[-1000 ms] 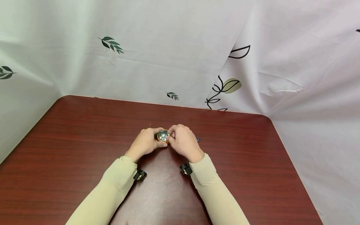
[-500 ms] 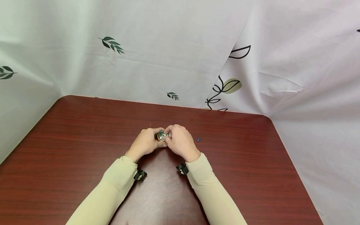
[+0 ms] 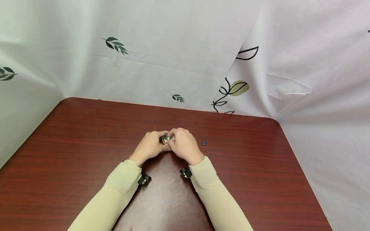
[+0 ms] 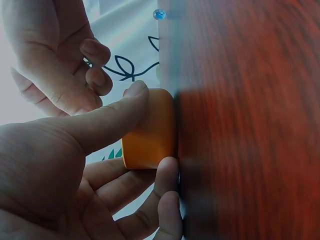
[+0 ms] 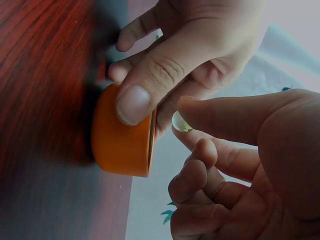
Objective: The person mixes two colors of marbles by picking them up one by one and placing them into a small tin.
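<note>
An orange round container [image 5: 120, 135] stands on the table, its open top showing shiny contents in the head view. My left hand [image 3: 149, 145] grips it around the side, with the thumb on the near wall in both wrist views. Just above the opening, my right hand [image 3: 184, 145] pinches a clear glass marble [image 5: 181, 121] with yellow inside between thumb and index finger. The marble appears apart from the rim. My right hand partly covers the container's top in the head view. To the right of that hand, a blue marble [image 3: 204, 143] lies on the table.
The reddish-brown wooden table [image 3: 245, 166] reaches back to white cloth [image 3: 162, 57] with leaf prints, which also hangs along both sides. A black wrist camera [image 3: 144, 179] is worn on the left wrist, another black camera [image 3: 186, 173] on the right.
My right hand has shifted slightly left over the container, covering more of its top. The blue marble, partly hidden earlier, now shows fully. My left hand holds its place.
</note>
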{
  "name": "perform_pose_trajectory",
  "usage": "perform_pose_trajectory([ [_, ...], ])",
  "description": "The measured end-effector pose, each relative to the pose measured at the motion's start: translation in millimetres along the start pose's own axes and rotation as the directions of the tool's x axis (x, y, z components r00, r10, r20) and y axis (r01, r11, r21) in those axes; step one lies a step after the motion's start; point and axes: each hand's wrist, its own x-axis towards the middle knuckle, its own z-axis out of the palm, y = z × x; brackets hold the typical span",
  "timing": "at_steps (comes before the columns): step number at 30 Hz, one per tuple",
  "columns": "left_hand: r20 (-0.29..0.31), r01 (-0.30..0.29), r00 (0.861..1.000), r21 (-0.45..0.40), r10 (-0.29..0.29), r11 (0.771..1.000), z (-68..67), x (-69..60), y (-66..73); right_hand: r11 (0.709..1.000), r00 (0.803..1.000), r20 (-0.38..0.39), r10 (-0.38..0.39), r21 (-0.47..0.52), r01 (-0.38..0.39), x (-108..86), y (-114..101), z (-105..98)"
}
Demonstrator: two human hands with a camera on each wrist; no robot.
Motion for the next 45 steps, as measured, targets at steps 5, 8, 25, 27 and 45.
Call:
perform_pose_trajectory([
  [5,0.005,0.003,1.000,0.007,-0.003,1.000,-0.6,0.1,0.7,1.000,1.000,0.000,-0.014,0.002,0.014,1.1,1.8,2.1],
  [8,0.008,0.013,1.000,0.009,-0.013,1.000,-0.5,0.4,1.0,1.000,1.000,0.002,-0.014,0.009,0.014,2.0,3.0,3.0],
  [25,0.020,0.031,0.999,-0.006,-0.030,1.000,-0.6,1.2,3.7,1.000,1.000,0.016,0.016,0.002,-0.016,6.8,8.4,-0.1],
  [27,0.022,0.030,0.999,-0.012,-0.029,0.999,-0.5,1.4,3.9,1.000,1.000,0.016,0.021,0.005,-0.021,6.4,9.4,-1.6],
  [45,0.032,0.066,0.997,-0.026,-0.065,0.997,0.1,1.0,2.4,0.999,0.999,-0.024,0.046,-0.001,-0.046,-0.1,22.6,-16.9],
])
